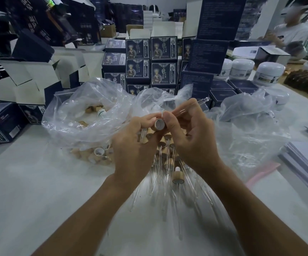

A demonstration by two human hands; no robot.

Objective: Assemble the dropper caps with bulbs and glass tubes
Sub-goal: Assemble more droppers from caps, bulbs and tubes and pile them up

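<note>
— What do the two hands hold?

— The left hand (134, 139) grips a wooden dropper cap (159, 124) with curled fingers, its open round end facing the camera. The right hand (188, 130) pinches a glass tube (191, 106) between thumb and fingers, and the tube points up and to the right, away from the cap. Both are above the middle of the white worktop (29, 191).

— And below them?

— A pile of finished droppers (177, 174) lies on the worktop, with the glass ends toward the near edge. A clear plastic bag (79, 115) with loose caps sits to the left of it.

— Can you read any writing?

— The dark blue boxes (150, 60) at the far edge show a printed figure, but the text is too small to read.
</note>
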